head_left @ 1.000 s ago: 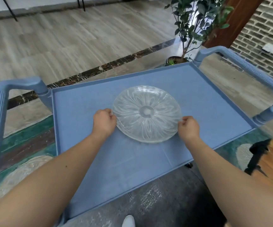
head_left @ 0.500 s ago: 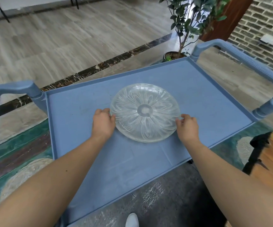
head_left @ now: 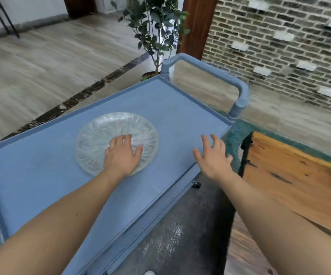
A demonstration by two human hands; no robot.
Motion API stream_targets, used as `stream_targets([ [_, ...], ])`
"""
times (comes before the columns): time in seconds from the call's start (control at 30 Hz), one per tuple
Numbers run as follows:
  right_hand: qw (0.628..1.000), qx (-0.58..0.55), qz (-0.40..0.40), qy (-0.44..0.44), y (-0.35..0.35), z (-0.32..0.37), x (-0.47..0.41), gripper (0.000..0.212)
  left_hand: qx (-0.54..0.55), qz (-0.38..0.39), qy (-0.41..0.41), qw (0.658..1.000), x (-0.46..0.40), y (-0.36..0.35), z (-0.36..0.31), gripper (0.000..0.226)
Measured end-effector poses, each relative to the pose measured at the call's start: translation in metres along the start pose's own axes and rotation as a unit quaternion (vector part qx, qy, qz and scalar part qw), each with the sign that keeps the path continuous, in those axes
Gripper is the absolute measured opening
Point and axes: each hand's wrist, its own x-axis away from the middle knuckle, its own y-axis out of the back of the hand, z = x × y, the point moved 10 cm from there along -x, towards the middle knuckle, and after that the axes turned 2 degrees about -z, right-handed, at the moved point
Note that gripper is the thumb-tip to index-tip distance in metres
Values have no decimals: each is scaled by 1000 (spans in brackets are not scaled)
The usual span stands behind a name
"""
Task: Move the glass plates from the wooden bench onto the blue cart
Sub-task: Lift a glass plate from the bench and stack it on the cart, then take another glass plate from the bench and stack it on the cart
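Both hands have let go of the glass plate's (head_left: 109,135) rim since a moment ago: the left hand (head_left: 123,155) now lies flat and spread on its near half, and the right hand (head_left: 212,155) hangs open and empty off to the right, over the blue cart's (head_left: 41,175) near right edge. A sideways drag from that flat palm could skate the smooth glass across the cart top. Bare cart surface rings the plate, widest beyond the right hand, whose raised lip is low, with the wooden bench (head_left: 299,175) just past it.
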Motion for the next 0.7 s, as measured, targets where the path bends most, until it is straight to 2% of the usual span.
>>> stream_targets([
  [0.33, 989, 9, -42, -141, 84, -188, 83, 65, -11, 78, -173, 982, 28, -55, -207, 63],
  [0.47, 973, 15, -79, -218, 123, -281, 154, 67, -12, 95, -261, 960, 78, -74, -314, 66],
  [0.7, 946, 7, -121, -301, 172, -398, 269, 65, -28, 111, -365, 924, 181, -98, -452, 71],
])
